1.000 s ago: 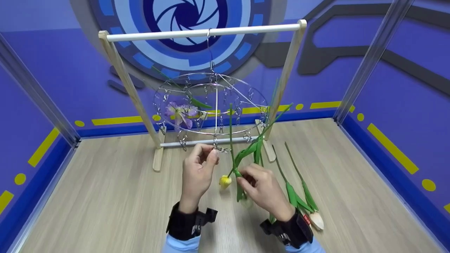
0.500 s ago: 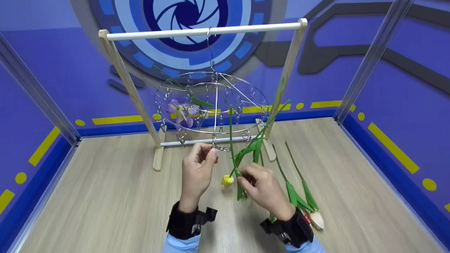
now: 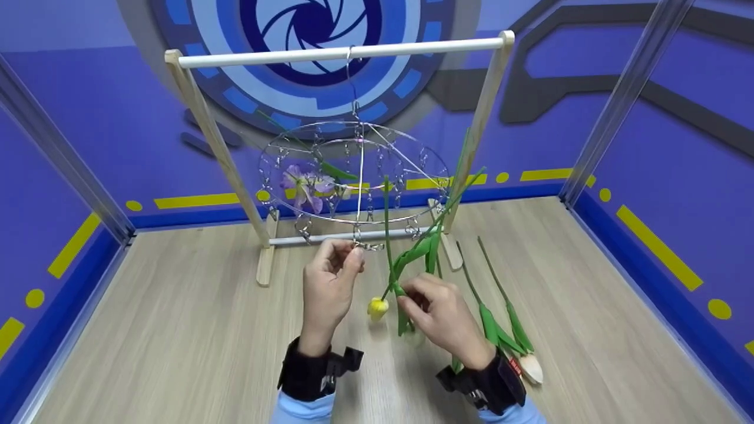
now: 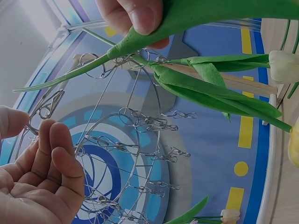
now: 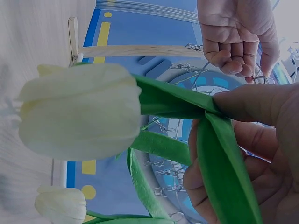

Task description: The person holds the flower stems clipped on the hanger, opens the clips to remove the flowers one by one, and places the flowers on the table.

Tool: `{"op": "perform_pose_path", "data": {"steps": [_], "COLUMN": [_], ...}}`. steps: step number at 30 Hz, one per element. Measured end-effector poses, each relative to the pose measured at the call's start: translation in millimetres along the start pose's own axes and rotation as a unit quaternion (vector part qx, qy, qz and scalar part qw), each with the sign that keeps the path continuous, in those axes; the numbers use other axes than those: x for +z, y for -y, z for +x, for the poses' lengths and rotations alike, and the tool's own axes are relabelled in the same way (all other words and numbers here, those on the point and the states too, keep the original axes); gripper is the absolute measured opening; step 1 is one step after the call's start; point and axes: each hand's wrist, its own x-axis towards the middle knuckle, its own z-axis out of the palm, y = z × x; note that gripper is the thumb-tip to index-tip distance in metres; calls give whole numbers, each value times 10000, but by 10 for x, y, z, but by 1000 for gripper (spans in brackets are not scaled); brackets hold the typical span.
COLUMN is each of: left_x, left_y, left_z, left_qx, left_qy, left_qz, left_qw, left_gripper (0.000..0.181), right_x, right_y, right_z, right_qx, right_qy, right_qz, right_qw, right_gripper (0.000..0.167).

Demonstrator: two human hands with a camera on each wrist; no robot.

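My left hand (image 3: 328, 288) pinches a small metal clip (image 4: 49, 105) at the front of a round wire clip hanger (image 3: 359, 221), between thumb and forefinger. Lower and to the right, my right hand (image 3: 442, 315) holds a white artificial tulip (image 5: 79, 112) by its green leaf and stem. Its bloom points down and its bare stem (image 3: 387, 229) rises near the hanger's front rim. A yellow tulip (image 3: 377, 308) hangs bloom down beside it, its stem crossing behind. In the left wrist view another white tulip (image 4: 282, 66) shows beyond.
The hanger hooks over the white rail (image 3: 265, 58) of a wooden stand (image 3: 215, 141). A purple flower (image 3: 306, 187) hangs on its far left side. Tulips with green leaves (image 3: 517, 330) lie on the table at right, one bloom (image 3: 531, 370) cream. Patterned walls enclose the table.
My left hand and the clip have shifted slightly left and up, and the hanger's front has moved a little with them. The right hand stays almost still with its tulip.
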Motion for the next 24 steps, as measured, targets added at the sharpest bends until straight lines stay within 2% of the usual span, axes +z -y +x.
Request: {"op": "perform_pose_path", "data": {"steps": [10,18,24], "left_x": [-17,-17,-13], "left_y": [16,-9,-21], "left_z": [15,27,20], "left_qx": [-68,-43,-28], "left_qy": [36,-103,-176], "left_qz": [-246,-432,-516], "left_qw": [9997,9990,9985], "left_gripper": [14,19,22], "right_x": [-8,-29,-40], "right_y": [-17,-29,-45], "right_z": [1,-2,-7], "right_qx": [-43,-42,-213], "right_qy": [-32,-9,-83], "right_qz": [26,80,-32], "right_qw": [10000,10000,9997], "right_gripper": [14,14,15]}}
